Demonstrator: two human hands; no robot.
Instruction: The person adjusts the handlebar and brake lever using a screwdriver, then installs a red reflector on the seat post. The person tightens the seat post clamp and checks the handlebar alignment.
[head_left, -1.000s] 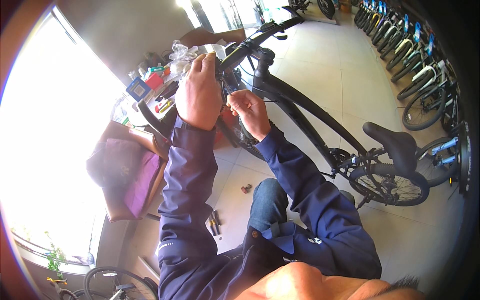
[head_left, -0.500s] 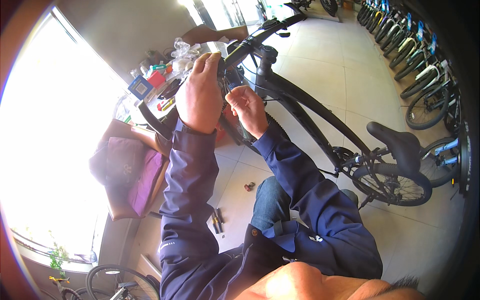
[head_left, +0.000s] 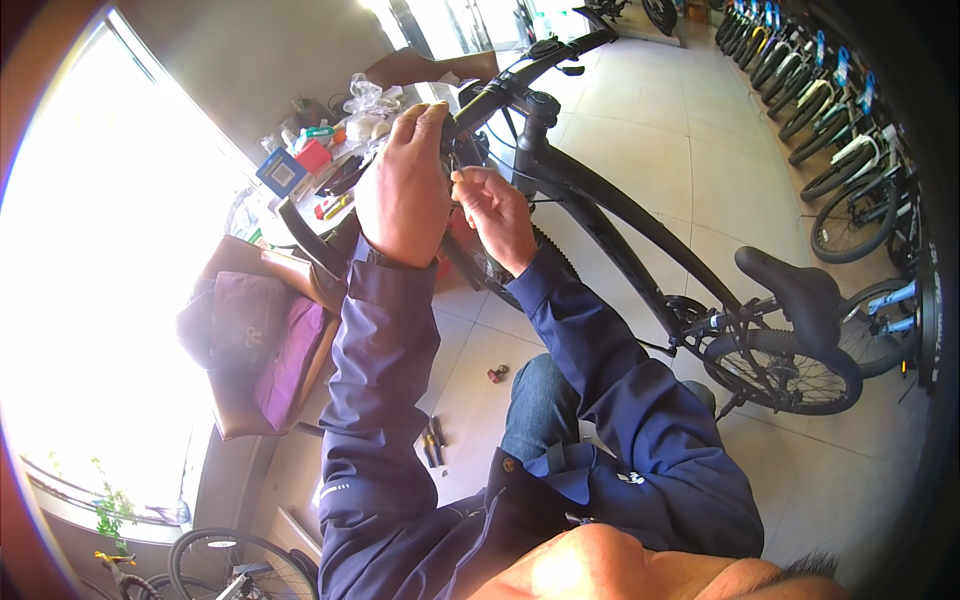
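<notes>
A black bicycle (head_left: 600, 225) stands in front of me, its handlebar (head_left: 535, 68) running from near left to far right. My left hand (head_left: 403, 190) is closed over the near end of that handlebar, fingers bent round the top; the back of the hand hides the grip and what lies under it. Just right of it and slightly lower, my right hand (head_left: 495, 215) is closed in a pinch, thumb against forefinger. Whatever is between those fingertips is too small to make out. Thin cables hang close by, in front of the handlebar stem (head_left: 538, 110).
To the left, a cluttered table holds a blue box (head_left: 282, 172), a red box (head_left: 313, 156) and clear plastic bags (head_left: 370, 105). A chair with a purple cushion (head_left: 290, 355) stands nearer. Tools (head_left: 434, 440) and a small reddish part (head_left: 498, 374) lie on the floor. Bicycles (head_left: 845, 160) line the right.
The right hand has shifted very slightly, still pinching beside the left hand. My left hand stays on the handlebar, and the view has tilted a little.
</notes>
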